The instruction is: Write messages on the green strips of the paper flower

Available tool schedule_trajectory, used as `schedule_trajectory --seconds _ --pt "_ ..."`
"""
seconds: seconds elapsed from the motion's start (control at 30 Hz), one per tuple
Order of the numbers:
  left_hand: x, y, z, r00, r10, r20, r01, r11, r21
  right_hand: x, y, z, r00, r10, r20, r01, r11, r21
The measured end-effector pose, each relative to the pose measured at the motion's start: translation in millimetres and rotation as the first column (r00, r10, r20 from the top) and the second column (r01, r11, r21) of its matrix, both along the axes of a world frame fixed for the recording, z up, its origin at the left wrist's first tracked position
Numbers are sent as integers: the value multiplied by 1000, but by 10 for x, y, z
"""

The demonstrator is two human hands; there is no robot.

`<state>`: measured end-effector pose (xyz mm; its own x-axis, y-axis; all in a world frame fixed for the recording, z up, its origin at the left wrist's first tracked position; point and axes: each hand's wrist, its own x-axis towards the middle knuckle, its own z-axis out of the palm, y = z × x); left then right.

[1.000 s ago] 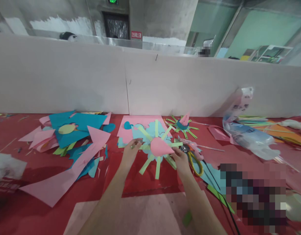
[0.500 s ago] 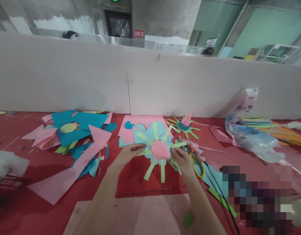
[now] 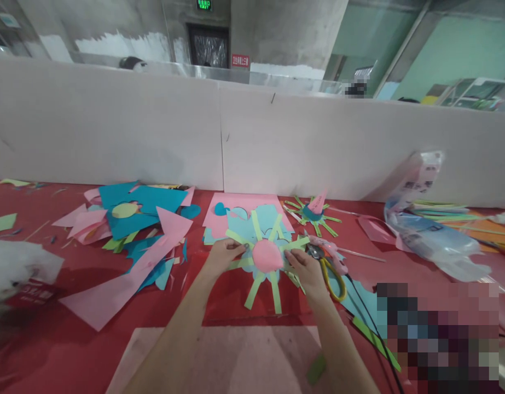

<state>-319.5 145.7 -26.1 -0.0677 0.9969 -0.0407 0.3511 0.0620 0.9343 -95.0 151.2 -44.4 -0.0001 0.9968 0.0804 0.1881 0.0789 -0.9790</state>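
Note:
Between my hands is a paper flower (image 3: 267, 256) with a pink cone-like centre, a scalloped light blue ring and several pale green strips radiating outward. My left hand (image 3: 226, 254) pinches its left side. On the right side, my right hand (image 3: 305, 267) grips the edge with thumb and fingers. Behind it lie pink paper (image 3: 246, 200) and light blue paper (image 3: 266, 215) with cut-outs. A similar finished-looking flower (image 3: 315, 210) with a pink cone stands at the back. Right of my right hand are yellow-handled scissors (image 3: 336, 282) and a pink glue gun (image 3: 332, 251) with a black cord.
Pink and blue paper scraps (image 3: 141, 210) are heaped at left, near a plastic bag (image 3: 22, 268). A clear bag (image 3: 436, 230) and paper strips (image 3: 441, 210) lie at right. A white partition (image 3: 154, 131) stands behind the red table (image 3: 219, 301).
The view has shifted slightly, so the scene sits a little further right. The paper flower has turned a little between my hands, which both still hold it.

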Motion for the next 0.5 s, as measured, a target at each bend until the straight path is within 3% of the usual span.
schedule_trajectory --seconds 0.17,0.33,0.5 --pt "6 2 -7 999 -47 -26 47 999 4 0 -20 56 999 -29 14 29 999 14" --pt "23 -2 32 1000 -12 -14 13 999 47 -17 -48 76 998 -28 -48 27 1000 -13" --pt "15 3 62 1000 18 9 -18 996 89 -20 -67 65 998 55 -24 -55 998 -7"
